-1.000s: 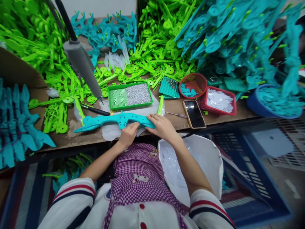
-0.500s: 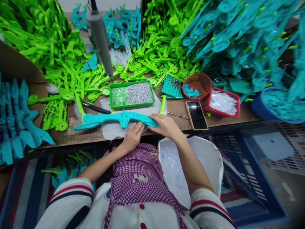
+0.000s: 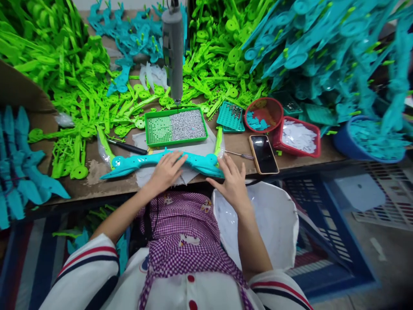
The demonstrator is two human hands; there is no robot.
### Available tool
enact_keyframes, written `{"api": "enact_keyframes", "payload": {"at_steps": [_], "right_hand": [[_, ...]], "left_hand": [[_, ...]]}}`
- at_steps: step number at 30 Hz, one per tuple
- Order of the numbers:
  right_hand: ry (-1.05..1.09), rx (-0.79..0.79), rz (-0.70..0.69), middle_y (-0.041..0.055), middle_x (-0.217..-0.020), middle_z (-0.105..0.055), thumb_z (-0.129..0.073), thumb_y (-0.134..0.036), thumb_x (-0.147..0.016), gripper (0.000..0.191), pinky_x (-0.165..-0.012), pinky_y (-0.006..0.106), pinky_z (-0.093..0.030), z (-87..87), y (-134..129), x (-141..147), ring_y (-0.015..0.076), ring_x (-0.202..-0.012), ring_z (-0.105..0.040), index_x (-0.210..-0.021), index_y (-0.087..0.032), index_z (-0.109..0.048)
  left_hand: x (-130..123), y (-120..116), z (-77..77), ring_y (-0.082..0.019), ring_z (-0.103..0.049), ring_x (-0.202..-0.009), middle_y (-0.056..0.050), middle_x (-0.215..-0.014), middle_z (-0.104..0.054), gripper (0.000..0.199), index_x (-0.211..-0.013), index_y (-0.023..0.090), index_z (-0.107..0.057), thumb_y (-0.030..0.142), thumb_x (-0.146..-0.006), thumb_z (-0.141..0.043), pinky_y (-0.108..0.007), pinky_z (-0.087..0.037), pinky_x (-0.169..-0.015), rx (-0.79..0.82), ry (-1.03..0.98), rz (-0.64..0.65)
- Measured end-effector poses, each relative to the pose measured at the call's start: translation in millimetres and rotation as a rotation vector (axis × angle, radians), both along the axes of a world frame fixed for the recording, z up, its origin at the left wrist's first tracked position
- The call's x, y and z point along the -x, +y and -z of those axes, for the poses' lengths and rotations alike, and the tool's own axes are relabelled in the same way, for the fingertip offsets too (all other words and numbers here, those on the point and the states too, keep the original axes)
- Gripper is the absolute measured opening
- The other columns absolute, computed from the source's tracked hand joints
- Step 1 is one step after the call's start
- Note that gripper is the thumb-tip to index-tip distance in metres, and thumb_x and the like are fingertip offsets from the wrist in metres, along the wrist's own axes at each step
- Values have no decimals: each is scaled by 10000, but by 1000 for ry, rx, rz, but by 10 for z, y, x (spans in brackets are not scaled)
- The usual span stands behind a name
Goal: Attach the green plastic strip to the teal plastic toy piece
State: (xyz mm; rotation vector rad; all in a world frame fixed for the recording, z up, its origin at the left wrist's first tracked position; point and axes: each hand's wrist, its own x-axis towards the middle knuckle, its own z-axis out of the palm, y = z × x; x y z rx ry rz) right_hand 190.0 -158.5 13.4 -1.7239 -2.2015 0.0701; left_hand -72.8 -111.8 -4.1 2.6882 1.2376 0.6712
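Note:
A bow-shaped turquoise plastic part (image 3: 138,162) lies along the table's front edge, its tips left and right. My left hand (image 3: 166,170) rests over the middle of it, fingers stretched out and hiding its centre. Around the right end, my right hand (image 3: 232,181) is spread with the thumb apart, its fingertips at the part's edge. Lime-green pieces stand at the two ends, a left one (image 3: 105,144) and a right one (image 3: 219,140). Behind the part is a green tray (image 3: 158,145) with many small metal screws in its right half. Above that tray hangs a grey electric screwdriver (image 3: 174,56).
Heaped lime-green parts (image 3: 77,77) and turquoise parts (image 3: 297,47) fill the back. To the right are a phone (image 3: 263,154), a thin screwdriver (image 3: 240,155), a red basket (image 3: 318,146) of white pieces and a blue tub (image 3: 343,148). A black-handled tool (image 3: 127,147) lies left.
My left hand has moved left and up onto the part's middle. My right hand has come off its hold on the right end and spread. The hanging screwdriver has swung right.

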Motion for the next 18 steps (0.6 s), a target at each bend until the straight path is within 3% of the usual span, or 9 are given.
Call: {"api": "enact_keyframes", "payload": {"at_steps": [3,6,8,12,16,18], "right_hand": [[82,-150,71,136,-1368,-570,-489,-462,-933,471,-1132,555,-242,70,-107,89,278,-1297,-492,-1341,-230,-521],[148,-214,15,80,-1109,-693,-513,-299,-939,216,-1059,453,-331,161,-156,360,226,-1094,-605,-1072,-261,-679],[144,-194,-6,67,-1015,-704,-526,-266,-932,198,-977,426,-357,243,-139,569,219,-992,-623,-1006,-276,-709],[137,-202,106,60,-786,-680,-510,-258,-940,235,-778,375,-377,382,-85,814,207,-777,-609,-1051,-253,-717],[256,-280,145,44,-771,-690,-505,-228,-938,215,-730,349,-400,408,-215,746,192,-732,-619,-1014,-233,-706],[343,-339,220,48,-823,-708,-502,-215,-935,201,-764,360,-426,403,-318,642,197,-771,-640,-1003,-225,-691]], "left_hand": [[16,299,-79,-288,-520,-1255,-139,-1380,-545,532,-1388,201,-456,205,-877,-603,-461,-423,-1032,118,135,65],[-1,564,-111,-274,-589,-1113,-123,-1265,-606,505,-1342,209,-509,292,-861,-638,-401,-468,-924,225,191,135],[-7,693,-133,-264,-607,-1036,-108,-1180,-625,482,-1288,209,-557,353,-839,-662,-359,-476,-856,284,197,171],[-38,809,-203,-256,-601,-978,-85,-1089,-615,520,-1228,213,-601,423,-768,-722,-326,-458,-812,376,201,229],[-209,796,-236,-294,-549,-1096,-106,-1232,-577,716,-1322,242,-535,469,-689,-780,-362,-440,-892,371,164,315],[-328,798,-223,-295,-543,-1106,-102,-1224,-587,695,-1288,237,-557,470,-675,-789,-364,-440,-906,394,136,367]]}}
